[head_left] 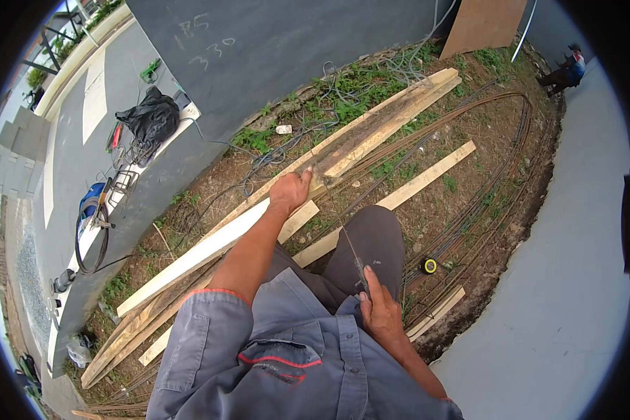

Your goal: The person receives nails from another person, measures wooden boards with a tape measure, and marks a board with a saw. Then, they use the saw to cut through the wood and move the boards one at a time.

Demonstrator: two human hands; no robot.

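My right hand [381,308] is closed around the dark handle of a handsaw [352,245], its thin blade seen nearly edge-on. The blade runs forward past my knee, and its far end meets the wood close to my left hand. My left hand [292,189] grips a pale wooden plank [210,262] and presses it down, thumb uppermost. Beyond that hand, another length of light timber [392,126] stretches toward the wall. My bent leg [367,245] is beside the saw.
Loose boards [427,175] and bent steel rods [479,203] lie on weedy soil. A tape measure [428,265] rests at right. A black bag [149,115] and coiled cable [93,231] sit on the low wall. Far right, a person [567,70] is by the grey wall.
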